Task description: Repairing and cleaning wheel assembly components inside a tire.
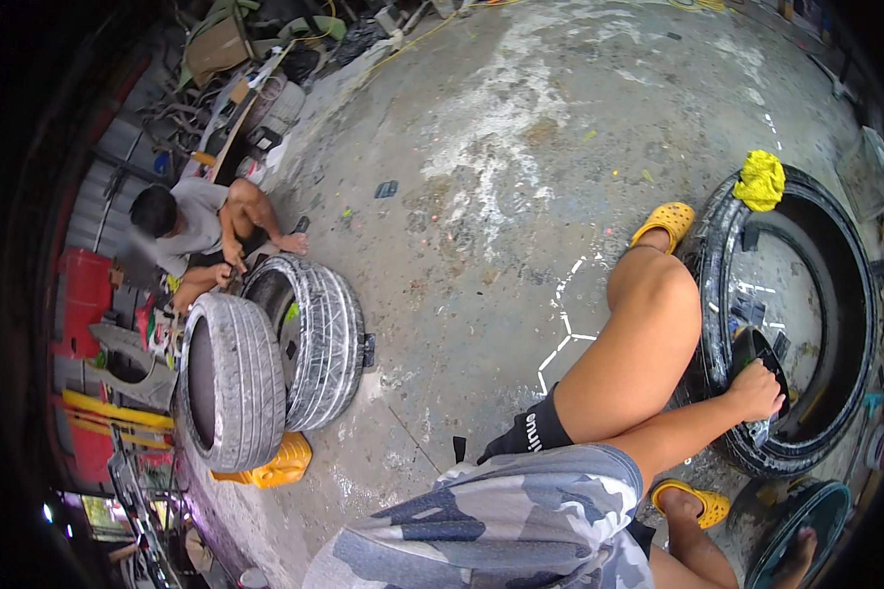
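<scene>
Black tyre (pixel 835 245) flat on floor, under hand (pixel 756 393).

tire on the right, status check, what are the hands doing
Left hand gripping a dark pad against the flat tire. Right hand not in view. Yellow rag on the far rim; nothing blocking the hand.

Three tyres: one flat (pixel 796 324), two upright (pixel 228 378) (pixel 319 339); two yellow clogs (pixel 666 222) (pixel 702 504); one yellow rag (pixel 760 180).
</scene>
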Demonstrator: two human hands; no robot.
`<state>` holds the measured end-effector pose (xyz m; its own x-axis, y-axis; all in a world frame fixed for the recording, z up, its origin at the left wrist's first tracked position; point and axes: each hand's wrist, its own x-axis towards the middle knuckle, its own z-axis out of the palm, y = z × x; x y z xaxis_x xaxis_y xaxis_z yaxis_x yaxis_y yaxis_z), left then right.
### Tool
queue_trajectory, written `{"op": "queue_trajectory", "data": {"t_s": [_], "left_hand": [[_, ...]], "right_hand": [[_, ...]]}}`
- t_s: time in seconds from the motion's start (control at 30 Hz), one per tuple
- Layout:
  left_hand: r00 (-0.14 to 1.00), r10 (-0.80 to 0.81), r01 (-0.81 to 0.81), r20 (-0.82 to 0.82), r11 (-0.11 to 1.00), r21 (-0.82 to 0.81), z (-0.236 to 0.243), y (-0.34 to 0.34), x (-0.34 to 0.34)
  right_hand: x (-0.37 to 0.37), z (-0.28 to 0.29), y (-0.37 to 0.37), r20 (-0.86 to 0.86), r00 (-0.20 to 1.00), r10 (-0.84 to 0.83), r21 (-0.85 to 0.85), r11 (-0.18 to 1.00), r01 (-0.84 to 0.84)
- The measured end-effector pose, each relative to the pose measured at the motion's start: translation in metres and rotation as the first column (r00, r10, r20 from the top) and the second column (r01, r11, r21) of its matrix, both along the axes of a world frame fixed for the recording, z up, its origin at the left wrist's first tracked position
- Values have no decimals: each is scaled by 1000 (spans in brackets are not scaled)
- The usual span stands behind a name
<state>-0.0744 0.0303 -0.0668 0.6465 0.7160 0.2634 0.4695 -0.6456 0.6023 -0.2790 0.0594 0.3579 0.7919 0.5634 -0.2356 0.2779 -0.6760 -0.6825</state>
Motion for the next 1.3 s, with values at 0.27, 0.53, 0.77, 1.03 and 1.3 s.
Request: {"op": "queue_trajectory", "data": {"t_s": [0.27, 0.53, 0.77, 1.03, 1.3], "left_hand": [[999, -18, 18, 28, 1000, -12, 10, 2, -9], [981, -130, 121, -145, 990, -69, 34, 4, -7], [948, -198, 188, -251, 980, -62, 33, 9, -8], [896, -234, 247, -377, 969, -13, 32, 11, -15], [884, -273, 264, -379, 962, -77, 30, 16, -30]], "right_hand": [[41, 14, -19, 99, 986, 134, -251, 962, -106], [419, -285, -226, 254, 966, -42, -449, 880, 157], [568, -470, -376, 369, 870, -329, -419, 776, 471], [414, -331, -259, 377, 760, -530, 402, 833, 381], [281, -273, -148, 424, 813, 399, 28, 891, -452]]}}
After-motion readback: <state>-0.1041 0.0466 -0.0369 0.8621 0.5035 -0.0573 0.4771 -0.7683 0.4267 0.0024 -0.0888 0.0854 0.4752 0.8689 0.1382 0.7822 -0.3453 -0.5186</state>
